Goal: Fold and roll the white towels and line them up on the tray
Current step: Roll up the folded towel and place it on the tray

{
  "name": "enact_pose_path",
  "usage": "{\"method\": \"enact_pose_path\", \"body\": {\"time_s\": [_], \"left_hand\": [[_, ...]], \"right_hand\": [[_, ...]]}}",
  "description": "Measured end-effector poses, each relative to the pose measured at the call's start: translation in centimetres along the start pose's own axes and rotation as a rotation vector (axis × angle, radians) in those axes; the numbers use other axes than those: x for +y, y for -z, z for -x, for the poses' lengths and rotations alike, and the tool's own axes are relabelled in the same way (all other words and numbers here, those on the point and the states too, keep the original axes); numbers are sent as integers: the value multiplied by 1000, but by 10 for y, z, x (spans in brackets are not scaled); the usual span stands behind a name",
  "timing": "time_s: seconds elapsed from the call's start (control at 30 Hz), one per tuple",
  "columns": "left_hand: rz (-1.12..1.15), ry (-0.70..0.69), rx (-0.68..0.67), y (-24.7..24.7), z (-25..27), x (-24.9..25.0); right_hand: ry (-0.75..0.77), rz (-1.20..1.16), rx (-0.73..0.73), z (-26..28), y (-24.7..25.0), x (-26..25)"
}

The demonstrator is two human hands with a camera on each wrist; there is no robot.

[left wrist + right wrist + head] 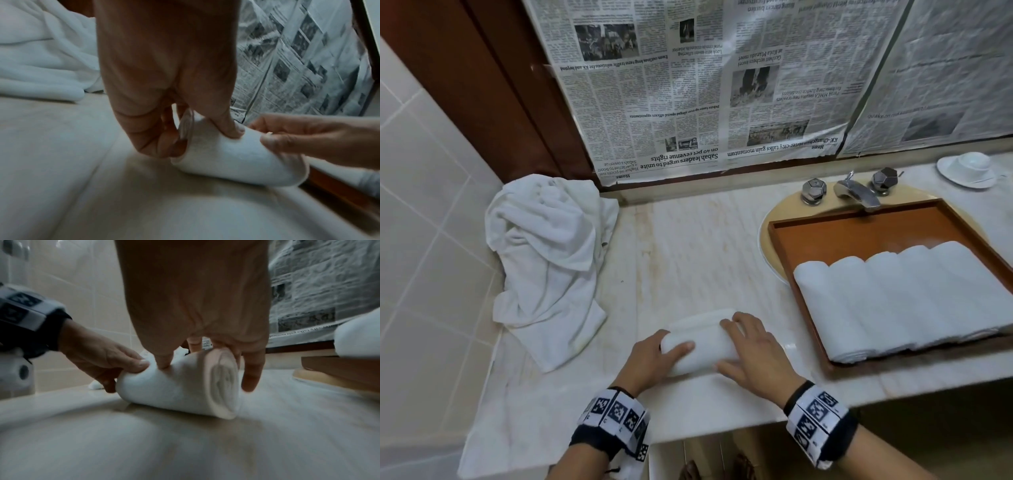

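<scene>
A white rolled towel (700,346) lies on the marble counter near its front edge. My left hand (654,356) grips its left end, thumb on top and fingers curled round the end (224,155). My right hand (751,353) holds the right end, thumb on top and fingers over the far side, beside the spiral end (223,382). The brown tray (859,226) sits over the sink at the right and holds several rolled white towels (900,294) side by side along its near edge. A heap of loose white towels (548,253) lies at the left.
A tap (858,193) with two knobs stands behind the tray. A white cup and saucer (967,168) sit at the far right. Newspaper (705,85) covers the wall behind. A tiled wall (424,222) borders the counter on the left.
</scene>
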State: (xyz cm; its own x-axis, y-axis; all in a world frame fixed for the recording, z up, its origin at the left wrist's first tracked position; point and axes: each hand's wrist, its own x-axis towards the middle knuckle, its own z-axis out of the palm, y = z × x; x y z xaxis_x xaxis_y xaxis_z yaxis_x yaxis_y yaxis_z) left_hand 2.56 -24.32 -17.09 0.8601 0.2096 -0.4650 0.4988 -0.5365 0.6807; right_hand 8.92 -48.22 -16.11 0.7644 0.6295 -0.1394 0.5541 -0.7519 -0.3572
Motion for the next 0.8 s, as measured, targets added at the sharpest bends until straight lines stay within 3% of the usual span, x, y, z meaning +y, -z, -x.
{"method": "enact_pose_path", "body": {"time_s": [0.1, 0.23, 0.4, 0.6, 0.8], "left_hand": [[-80, 48, -1, -1, 0, 4], [-255, -76, 6, 0, -5, 10], [-356, -74, -161, 15, -10, 33], [-405, 13, -294, 12, -14, 38], [-465, -4, -393, 4, -12, 35]], "right_hand": [[-14, -42, -122, -12, 8, 11], [-94, -261, -306, -35, 24, 19], [-133, -306, -441, -56, 36, 19], [-224, -420, -471, -46, 31, 17], [-226, -340, -470, -20, 21, 11]]}}
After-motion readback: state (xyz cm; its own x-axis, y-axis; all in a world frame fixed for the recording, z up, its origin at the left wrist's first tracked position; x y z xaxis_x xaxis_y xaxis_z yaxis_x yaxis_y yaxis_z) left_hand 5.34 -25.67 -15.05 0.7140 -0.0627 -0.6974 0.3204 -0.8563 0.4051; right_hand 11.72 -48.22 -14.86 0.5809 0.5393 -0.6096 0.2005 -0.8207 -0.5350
